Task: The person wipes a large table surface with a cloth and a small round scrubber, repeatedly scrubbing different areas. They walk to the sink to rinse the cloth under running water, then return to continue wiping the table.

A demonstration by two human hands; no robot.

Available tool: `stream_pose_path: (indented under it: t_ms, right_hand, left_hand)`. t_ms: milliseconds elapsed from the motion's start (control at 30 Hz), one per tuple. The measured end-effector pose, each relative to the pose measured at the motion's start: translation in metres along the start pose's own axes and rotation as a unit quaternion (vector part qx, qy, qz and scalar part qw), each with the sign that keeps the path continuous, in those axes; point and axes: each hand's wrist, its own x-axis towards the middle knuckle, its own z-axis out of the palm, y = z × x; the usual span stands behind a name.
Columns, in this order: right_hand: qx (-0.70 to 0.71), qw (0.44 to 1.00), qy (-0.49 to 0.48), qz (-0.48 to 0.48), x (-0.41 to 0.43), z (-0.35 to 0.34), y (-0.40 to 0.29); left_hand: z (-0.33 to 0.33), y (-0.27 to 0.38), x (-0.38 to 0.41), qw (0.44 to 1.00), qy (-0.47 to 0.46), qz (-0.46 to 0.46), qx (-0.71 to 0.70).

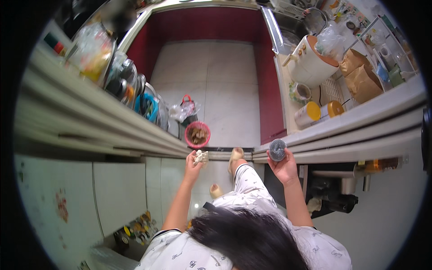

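Observation:
My left hand [193, 167] is raised in front of me, its fingers closed on a small cream-white object [200, 157] with an uneven, figure-like shape; I cannot tell exactly what it is. Out to the right, my right hand [284, 167] holds a round, ridged grey object [277, 150] between thumb and fingers, palm turned up. It looks like a coiled metal scourer or a ribbed lid. Beyond my left hand, a pink plastic basket [186, 141] with brownish scraps in it stands on the floor by the door track.
A sliding-door track [219, 154] crosses the floor at my slippered foot. On the right counter stand a white bin-like container [305, 69], yellow-lidded canisters [307, 114] and brown paper bags [364, 81]. A sink [287, 25] lies farther back. Pots and bags crowd the left side.

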Motion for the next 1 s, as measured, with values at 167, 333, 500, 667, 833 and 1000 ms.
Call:
stream_pose_path:
  t_ms: [167, 333, 500, 667, 833, 1000]
  right_hand:
    - [0.045, 0.997, 0.054, 0.023, 0.128, 0.046, -0.043]
    - [0.030, 0.999, -0.014, 0.003, 0.271, 0.128, -0.121]
    - [0.001, 0.999, -0.046, -0.021, 0.391, 0.215, -0.202]
    - [0.022, 0.999, -0.021, -0.026, 0.489, 0.260, -0.257]
    - [-0.153, 0.957, 0.132, -0.206, 0.597, 0.272, -0.317]
    - [-0.426, 0.718, 0.339, -0.434, 0.701, 0.269, -0.413]
  left_hand:
    - [0.035, 0.001, 0.147, 0.997, 0.076, 0.008, -0.018]
    - [0.046, 0.029, 0.266, 0.953, 0.249, -0.031, 0.169]
    - [0.038, 0.079, 0.384, 0.929, 0.317, -0.054, 0.184]
    - [0.030, 0.108, 0.501, 0.925, 0.333, -0.018, 0.182]
    - [0.072, 0.129, 0.671, 0.921, 0.284, -0.007, 0.266]
    - [0.157, 0.206, 0.874, 0.941, 0.119, 0.088, 0.306]
